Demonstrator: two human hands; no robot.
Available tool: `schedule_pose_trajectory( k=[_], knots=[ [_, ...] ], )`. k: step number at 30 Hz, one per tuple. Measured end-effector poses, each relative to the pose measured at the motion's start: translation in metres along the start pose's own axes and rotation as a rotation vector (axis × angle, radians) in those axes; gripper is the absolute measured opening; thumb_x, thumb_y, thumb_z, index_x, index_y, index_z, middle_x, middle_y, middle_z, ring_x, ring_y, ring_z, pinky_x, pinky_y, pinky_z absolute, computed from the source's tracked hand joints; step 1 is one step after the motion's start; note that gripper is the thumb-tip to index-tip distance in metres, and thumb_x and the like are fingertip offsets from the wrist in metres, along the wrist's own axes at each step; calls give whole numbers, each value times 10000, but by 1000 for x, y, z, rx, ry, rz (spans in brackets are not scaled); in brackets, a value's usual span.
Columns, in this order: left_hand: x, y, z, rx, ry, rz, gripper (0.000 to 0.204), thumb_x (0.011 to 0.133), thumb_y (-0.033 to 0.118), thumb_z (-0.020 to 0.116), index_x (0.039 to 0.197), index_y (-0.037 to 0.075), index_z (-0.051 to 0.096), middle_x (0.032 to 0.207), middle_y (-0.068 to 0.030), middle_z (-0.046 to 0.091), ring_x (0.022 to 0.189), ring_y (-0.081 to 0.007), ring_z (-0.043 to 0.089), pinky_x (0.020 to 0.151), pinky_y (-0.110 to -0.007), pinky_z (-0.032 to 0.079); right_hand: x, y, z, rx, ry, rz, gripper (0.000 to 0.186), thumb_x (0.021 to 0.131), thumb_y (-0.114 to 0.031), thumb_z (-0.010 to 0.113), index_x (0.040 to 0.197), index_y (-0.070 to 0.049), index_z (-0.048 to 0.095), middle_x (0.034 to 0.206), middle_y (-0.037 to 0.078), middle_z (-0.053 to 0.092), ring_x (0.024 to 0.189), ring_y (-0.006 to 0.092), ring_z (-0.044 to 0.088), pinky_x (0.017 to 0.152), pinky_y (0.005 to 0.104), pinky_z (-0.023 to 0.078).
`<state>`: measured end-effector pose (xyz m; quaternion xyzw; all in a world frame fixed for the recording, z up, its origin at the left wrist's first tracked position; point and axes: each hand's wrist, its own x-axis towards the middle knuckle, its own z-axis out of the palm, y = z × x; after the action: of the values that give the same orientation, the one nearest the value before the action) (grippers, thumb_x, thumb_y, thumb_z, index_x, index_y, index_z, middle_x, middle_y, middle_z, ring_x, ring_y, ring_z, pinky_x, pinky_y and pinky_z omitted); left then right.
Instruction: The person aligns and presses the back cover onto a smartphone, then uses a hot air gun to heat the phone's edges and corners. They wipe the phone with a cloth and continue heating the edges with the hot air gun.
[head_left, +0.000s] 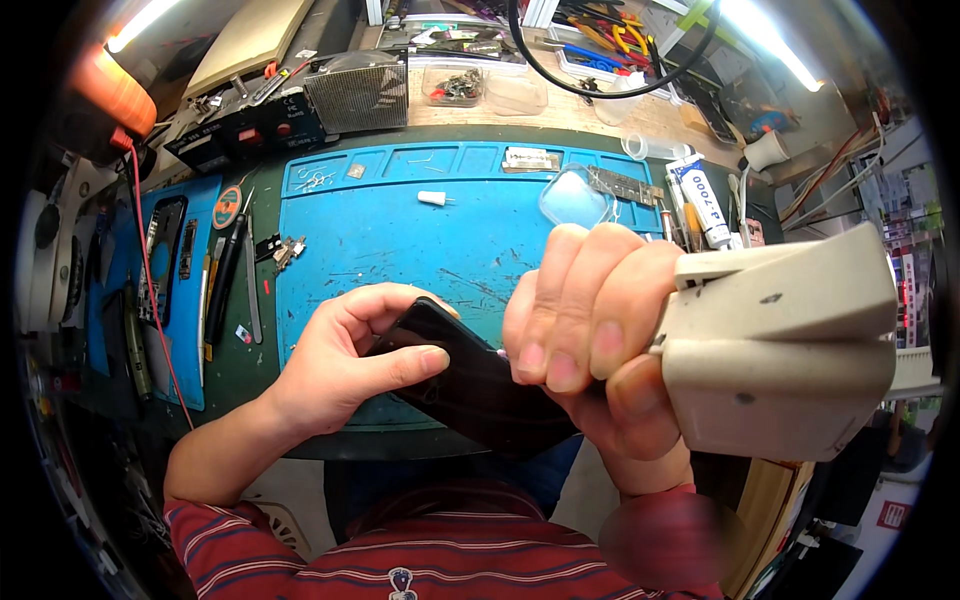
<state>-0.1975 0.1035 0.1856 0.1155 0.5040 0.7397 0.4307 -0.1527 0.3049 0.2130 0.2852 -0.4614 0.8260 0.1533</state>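
Note:
My left hand (345, 345) is closed around the upper end of a dark phone (465, 385), thumb pressed on its near face. The phone's glossy black side faces me, and it tilts down to the right. My right hand (600, 320) is curled into a grip beside the phone's right edge, raised close to my view. A beige boxy tool (780, 350) juts out to the right of the fist, its front part hidden within my fingers. A small pale tip (502, 353) shows between my right fingers and the phone's edge.
Under the hands lies a blue work mat (340, 240). On it are a white cap (432, 198) and a clear lidded box (577, 197). A glue tube (700, 200) lies right; tweezers (253, 290) and an opened phone frame (162, 255) lie left. A black cable (600, 95) loops above.

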Motion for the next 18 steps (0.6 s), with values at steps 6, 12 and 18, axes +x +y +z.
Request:
schedule_pose_trajectory(
  k=[6,12,18],
  knots=[
    [-3,0,2,-37,142,-4,326,828,34,696,1134,-6,590,1050,-64,647,963,-129,608,880,-287,485,9,-12,-2,-49,-15,47,221,839,-209,614,994,-71,538,926,92,533,884,236,531,859,469,459],
    [-2,16,5,14,143,-71,399,875,140,663,1229,3,539,1105,-64,627,986,-137,615,869,-297,501,2,-40,-14,57,142,5,618,681,-82,582,1292,-36,507,1481,255,247,1401,403,184,1142,593,73],
    [-3,18,-4,-203,37,-94,402,902,169,614,1258,9,518,1118,-68,619,1018,-136,600,913,-310,482,-52,-62,-21,-28,357,88,601,670,-73,592,1263,-37,509,1485,252,253,1401,392,218,1148,565,125]
  ],
)
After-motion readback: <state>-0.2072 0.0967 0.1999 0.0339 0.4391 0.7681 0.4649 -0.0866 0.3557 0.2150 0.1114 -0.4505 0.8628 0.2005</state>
